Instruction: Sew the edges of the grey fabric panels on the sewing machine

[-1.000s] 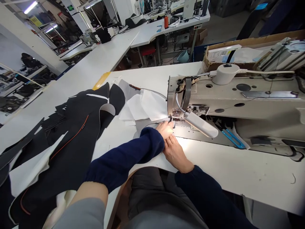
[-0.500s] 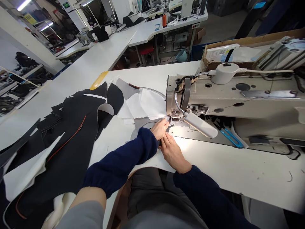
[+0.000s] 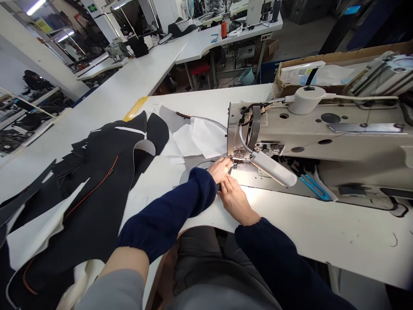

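Observation:
My left hand (image 3: 220, 169) is closed at the needle area of the sewing machine (image 3: 309, 129), its fingertips pinching a grey fabric piece (image 3: 191, 162). Just below it, my right hand (image 3: 236, 199) grips the near edge of that fabric, fingers together and the fingertips almost touching my left hand. Most of the gripped cloth, dark where it shows between the hands, is hidden under the fingers. A lit white lamp (image 3: 274, 168) shines on the machine bed beside the hands.
Dark fabric pieces (image 3: 97, 189), one with an orange line, cover the left of the white table (image 3: 322, 232). White sheets (image 3: 206, 140) lie behind my left hand. Blue thread snips (image 3: 314, 187) rest under the machine arm. A cardboard box (image 3: 280, 82) stands behind the machine.
My right hand has shifted slightly up toward the needle area, and my left hand a little to the right. The whole view has also moved very slightly.

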`<state>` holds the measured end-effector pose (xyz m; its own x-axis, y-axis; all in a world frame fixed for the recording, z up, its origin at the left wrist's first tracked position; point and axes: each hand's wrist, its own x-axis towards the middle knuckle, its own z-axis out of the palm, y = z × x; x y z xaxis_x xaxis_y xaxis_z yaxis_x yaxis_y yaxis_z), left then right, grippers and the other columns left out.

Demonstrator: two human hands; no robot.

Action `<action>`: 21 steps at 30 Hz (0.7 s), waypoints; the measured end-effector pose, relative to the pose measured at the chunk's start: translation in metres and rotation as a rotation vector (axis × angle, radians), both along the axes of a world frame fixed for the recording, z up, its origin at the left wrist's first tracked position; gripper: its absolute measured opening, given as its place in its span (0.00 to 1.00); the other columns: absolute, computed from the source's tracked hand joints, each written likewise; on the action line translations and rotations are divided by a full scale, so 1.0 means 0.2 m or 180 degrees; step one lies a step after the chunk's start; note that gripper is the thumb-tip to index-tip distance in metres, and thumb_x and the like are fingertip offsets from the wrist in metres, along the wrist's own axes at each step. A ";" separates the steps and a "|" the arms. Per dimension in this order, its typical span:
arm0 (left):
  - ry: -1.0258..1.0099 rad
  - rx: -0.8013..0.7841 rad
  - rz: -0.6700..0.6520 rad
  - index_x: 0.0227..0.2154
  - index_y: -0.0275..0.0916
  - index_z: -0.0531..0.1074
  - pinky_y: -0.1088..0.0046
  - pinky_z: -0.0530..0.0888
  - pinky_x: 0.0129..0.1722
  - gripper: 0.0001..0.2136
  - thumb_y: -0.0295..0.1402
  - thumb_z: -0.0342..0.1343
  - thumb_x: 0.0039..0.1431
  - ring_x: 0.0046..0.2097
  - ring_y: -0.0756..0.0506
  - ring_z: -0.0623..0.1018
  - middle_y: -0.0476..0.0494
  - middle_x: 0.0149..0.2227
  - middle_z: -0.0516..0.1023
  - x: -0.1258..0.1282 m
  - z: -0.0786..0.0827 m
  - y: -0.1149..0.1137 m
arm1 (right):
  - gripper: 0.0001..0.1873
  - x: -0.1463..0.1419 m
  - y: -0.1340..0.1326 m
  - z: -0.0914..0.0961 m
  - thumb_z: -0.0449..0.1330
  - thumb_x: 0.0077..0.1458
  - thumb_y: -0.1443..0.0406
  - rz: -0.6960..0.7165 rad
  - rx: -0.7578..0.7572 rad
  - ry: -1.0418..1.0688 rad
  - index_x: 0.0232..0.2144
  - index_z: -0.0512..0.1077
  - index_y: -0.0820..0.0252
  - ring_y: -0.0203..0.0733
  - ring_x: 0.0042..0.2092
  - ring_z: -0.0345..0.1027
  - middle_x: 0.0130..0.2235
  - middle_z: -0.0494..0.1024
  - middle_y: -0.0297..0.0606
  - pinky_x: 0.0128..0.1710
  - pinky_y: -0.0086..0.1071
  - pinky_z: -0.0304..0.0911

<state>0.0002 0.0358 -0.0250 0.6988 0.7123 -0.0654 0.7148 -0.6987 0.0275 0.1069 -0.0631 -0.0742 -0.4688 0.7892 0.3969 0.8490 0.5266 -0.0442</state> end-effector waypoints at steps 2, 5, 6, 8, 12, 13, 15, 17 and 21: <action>-0.0034 0.0033 -0.0004 0.51 0.28 0.65 0.69 0.67 0.50 0.16 0.29 0.41 0.66 0.49 0.42 0.67 0.36 0.45 0.69 0.00 -0.02 0.01 | 0.21 0.01 0.01 0.00 0.49 0.62 0.65 -0.0034 -0.0003 0.0088 0.49 0.69 0.81 0.60 0.58 0.59 0.53 0.70 0.61 0.56 0.48 0.59; -0.0085 0.0044 0.0060 0.52 0.31 0.66 0.70 0.67 0.49 0.16 0.30 0.39 0.67 0.48 0.43 0.68 0.38 0.45 0.69 0.01 -0.03 0.02 | 0.21 0.02 0.02 0.01 0.49 0.62 0.65 -0.0037 -0.0068 0.0183 0.50 0.69 0.80 0.59 0.59 0.58 0.53 0.69 0.62 0.57 0.50 0.57; -0.0112 0.0035 0.0089 0.52 0.32 0.66 0.70 0.67 0.48 0.16 0.31 0.39 0.68 0.48 0.43 0.68 0.38 0.45 0.69 0.00 -0.03 0.01 | 0.21 0.02 0.02 0.01 0.49 0.62 0.66 -0.0033 -0.0096 0.0211 0.51 0.68 0.80 0.59 0.60 0.57 0.54 0.69 0.62 0.57 0.50 0.56; -0.0181 0.0020 0.0159 0.52 0.33 0.66 0.69 0.67 0.47 0.16 0.31 0.40 0.67 0.47 0.43 0.68 0.39 0.44 0.70 -0.01 -0.03 0.00 | 0.22 0.02 0.02 0.00 0.50 0.62 0.66 -0.0029 -0.0119 0.0264 0.51 0.67 0.82 0.59 0.60 0.57 0.54 0.68 0.63 0.58 0.50 0.55; -0.0435 0.0199 0.0463 0.55 0.39 0.66 0.64 0.65 0.51 0.18 0.33 0.48 0.63 0.53 0.40 0.64 0.39 0.52 0.67 -0.03 -0.03 -0.04 | 0.22 0.03 0.01 0.00 0.48 0.63 0.65 0.0035 -0.0055 0.0382 0.52 0.68 0.78 0.59 0.59 0.57 0.55 0.69 0.60 0.56 0.51 0.57; -0.0487 0.0239 0.0517 0.55 0.39 0.65 0.63 0.64 0.52 0.19 0.32 0.50 0.62 0.54 0.40 0.63 0.39 0.54 0.65 -0.04 -0.03 -0.05 | 0.21 0.03 0.01 -0.01 0.48 0.63 0.65 0.0071 -0.0042 0.0406 0.52 0.68 0.76 0.58 0.59 0.57 0.54 0.69 0.59 0.56 0.52 0.58; -0.0499 0.0237 0.0519 0.56 0.39 0.65 0.64 0.63 0.54 0.20 0.31 0.50 0.60 0.55 0.40 0.62 0.40 0.56 0.64 -0.05 -0.03 -0.05 | 0.21 0.04 0.02 -0.01 0.47 0.63 0.66 0.0145 -0.0037 0.0405 0.50 0.70 0.76 0.57 0.58 0.58 0.53 0.70 0.58 0.55 0.51 0.59; -0.0440 0.0190 0.0434 0.56 0.37 0.65 0.66 0.63 0.54 0.20 0.29 0.50 0.60 0.53 0.41 0.64 0.41 0.56 0.66 -0.05 -0.03 -0.04 | 0.21 0.04 0.02 -0.01 0.47 0.63 0.66 0.0185 -0.0039 0.0339 0.49 0.70 0.78 0.56 0.58 0.60 0.52 0.71 0.59 0.56 0.50 0.59; -0.0364 0.0194 0.0363 0.56 0.35 0.65 0.67 0.65 0.52 0.21 0.29 0.50 0.59 0.51 0.41 0.65 0.40 0.55 0.67 -0.04 -0.04 -0.03 | 0.21 0.03 0.03 -0.01 0.46 0.64 0.67 0.0179 -0.0041 0.0229 0.49 0.70 0.80 0.55 0.57 0.60 0.52 0.71 0.60 0.57 0.49 0.58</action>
<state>-0.0073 0.0298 -0.0328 0.6135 0.7877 0.0558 0.7843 -0.6161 0.0732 0.1128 -0.0579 -0.0765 -0.4831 0.7676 0.4212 0.8125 0.5723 -0.1110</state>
